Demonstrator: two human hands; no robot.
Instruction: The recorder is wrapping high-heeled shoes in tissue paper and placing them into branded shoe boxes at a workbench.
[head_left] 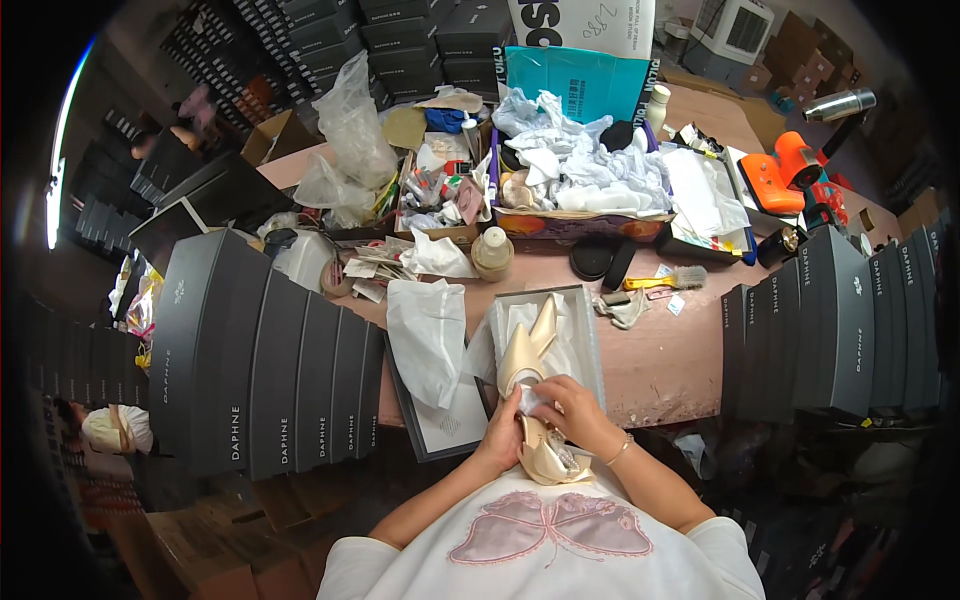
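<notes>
Close to my body, over an open shoe box (597, 350), is a cream satin shoe (519, 358) with a pointed toe facing away from me. My left hand (503, 432) is closed around the left side of this shoe. The fingers of my right hand (572, 408) are pressed together at the shoe's opening, on a wad of white paper (530, 400). A second cream pointed piece (545, 325) shows just behind, over the box's white tissue. Nearest my shirt lies shiny cream material (550, 460); whether it belongs to the same shoe I cannot tell.
A white bag (425, 335) lies on the grey box lid (450, 430) to the left. Dark shoe boxes stand in rows at left (270, 370) and right (820, 330). Farther back are a bottle (492, 255), a yellow brush (670, 280) and a carton of crumpled paper (585, 225).
</notes>
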